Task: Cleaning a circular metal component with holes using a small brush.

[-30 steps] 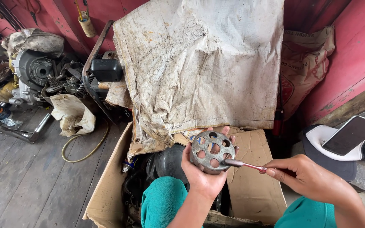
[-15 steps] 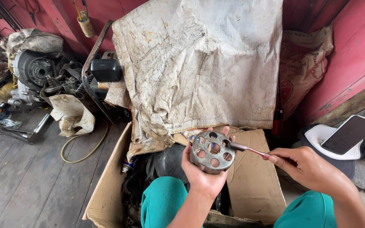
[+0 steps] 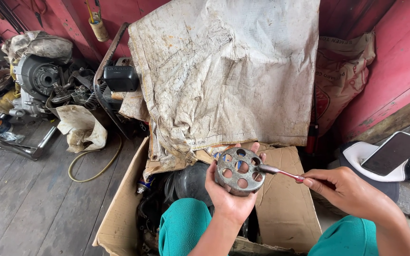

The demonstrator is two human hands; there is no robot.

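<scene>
Drum: round perforated metal drum (image 3: 239, 171) held above the open cardboard box (image 3: 281, 213)
Left hand (image 3: 228, 199): cupped around the drum
Right hand (image 3: 352, 192): pinching a toothbrush (image 3: 281, 173); it has swung up and in, bristles now on the drum's rim
Meaning: scrubbing looks underway
Behind: stained sack (image 3: 228, 71); engine parts (image 3: 39, 80)

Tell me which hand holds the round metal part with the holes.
The left hand cups the round holed metal part from below; the right hand holds only a toothbrush against its rim.
</scene>
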